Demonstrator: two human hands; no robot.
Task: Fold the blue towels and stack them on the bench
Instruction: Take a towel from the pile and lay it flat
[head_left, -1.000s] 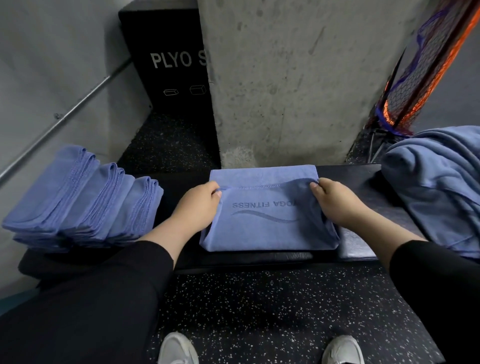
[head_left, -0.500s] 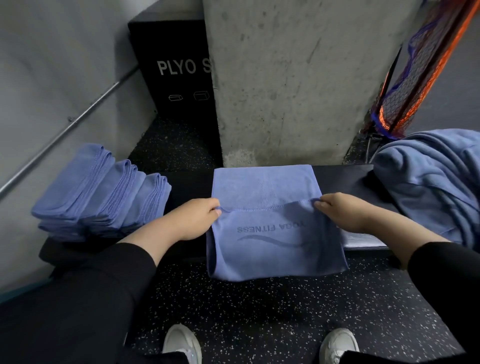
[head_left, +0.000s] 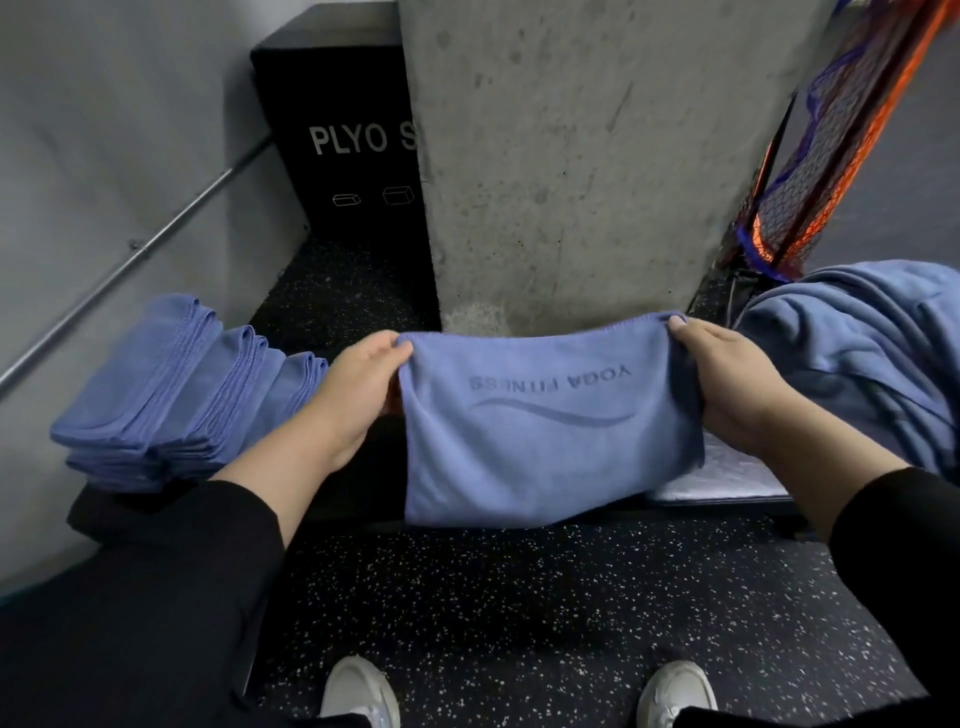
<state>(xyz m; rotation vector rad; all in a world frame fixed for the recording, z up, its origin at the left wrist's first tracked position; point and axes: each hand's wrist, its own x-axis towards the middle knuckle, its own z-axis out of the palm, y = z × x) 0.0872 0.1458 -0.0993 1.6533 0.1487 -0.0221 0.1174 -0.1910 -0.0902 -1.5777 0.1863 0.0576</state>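
Lifted off the bench (head_left: 727, 480), the towel (head_left: 545, 441) hangs pinched by both hands (head_left: 358, 395) (head_left: 727, 384), folded stack (head_left: 176, 395) alongside.

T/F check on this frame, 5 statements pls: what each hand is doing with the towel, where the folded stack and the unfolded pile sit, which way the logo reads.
1. Both hands pinch the top corners of one blue towel. True: left hand and right hand each hold a corner.
2. The towel lies flat on the bench. False: it hangs from the hands, its lower edge in front of the bench.
3. The folded stack sits to the person's left. True.
4. The YOGA FITNESS print reads upright. False: it appears upside down from this view.
5. The unfolded pile is on the floor. False: it sits at the right end of the bench.
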